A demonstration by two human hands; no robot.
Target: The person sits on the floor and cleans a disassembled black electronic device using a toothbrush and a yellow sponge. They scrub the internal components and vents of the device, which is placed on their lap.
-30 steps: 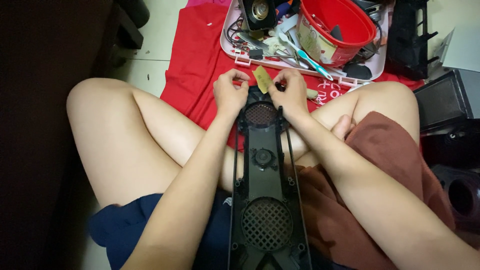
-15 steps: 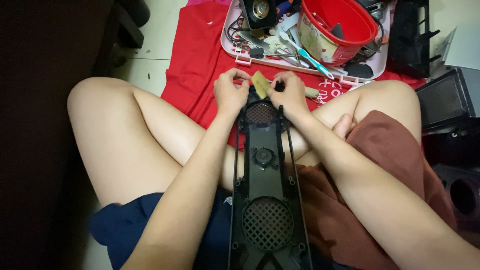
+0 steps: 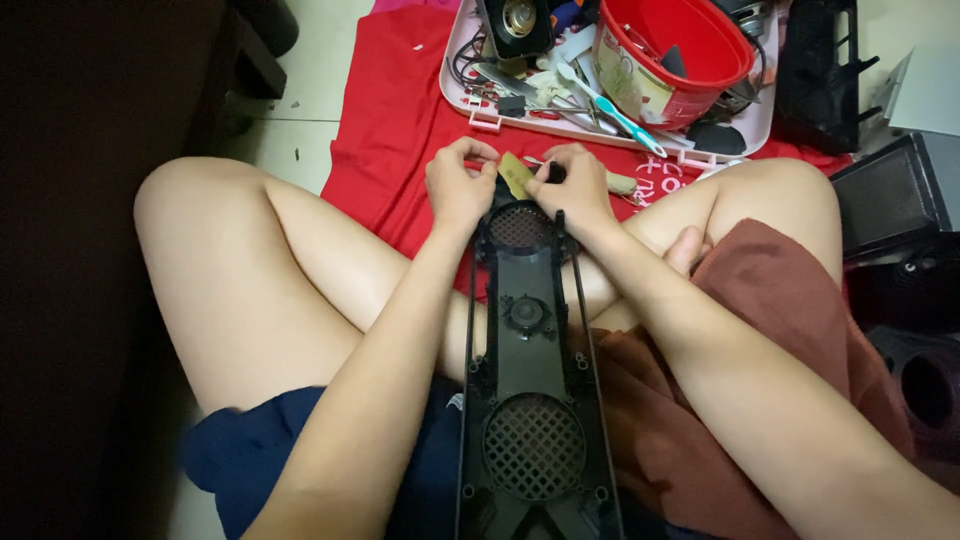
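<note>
Black plastic fills the lap: a long speaker panel (image 3: 530,380) with two round grilles runs from the knees up to both hands, its far end lying just under them. Beyond the hands a red cloth (image 3: 390,120) covers the floor, and on it sits a pink tray (image 3: 480,110) crowded with a red tub (image 3: 690,45), a toothbrush (image 3: 620,110) and loose parts. Very little has changed over the last second: both hands stay at the panel's far end and the panel has not shifted, so the work looks to be a slow, fiddly bit at one spot. The left hand (image 3: 458,185) is curled with its fingertips pinched together near the panel's top corner; what they pinch is too small to tell. The right hand (image 3: 575,185) is closed on something dark, and a small yellowish tab (image 3: 515,175) sits between the two hands, touching both.
</note>
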